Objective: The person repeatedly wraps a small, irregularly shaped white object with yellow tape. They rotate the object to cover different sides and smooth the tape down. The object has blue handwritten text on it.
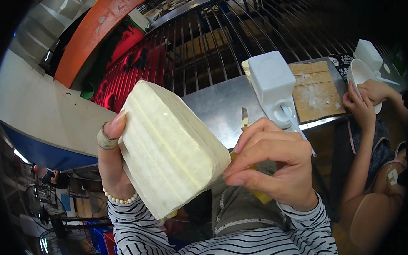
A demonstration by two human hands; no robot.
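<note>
My left hand [113, 153] grips a cream-white hollow-looking block [171, 149] with rounded corners and faint lengthwise ridges, unglazed in look. The thumb, wrapped in a beige band, presses on its left face; the other fingers are hidden behind it. At the block's lower right corner my right hand [275, 165] has thumb and fingertips pinched together, touching or very near the edge. Something yellow [259, 193] shows below and behind that hand, its kind unclear. A short metal blade [244, 115] stands out beyond the right fingers; whether the hand holds it, I cannot tell.
On the metal bench [214, 100] stand a white squarish container [272, 78], a white-and-blue handled item [284, 115] and a dusty brown board [315, 93]. At right a co-worker's hands [367, 100] hold a white bowl [361, 73]. Metal bars [207, 50] run behind; an orange beam [99, 27] rises left.
</note>
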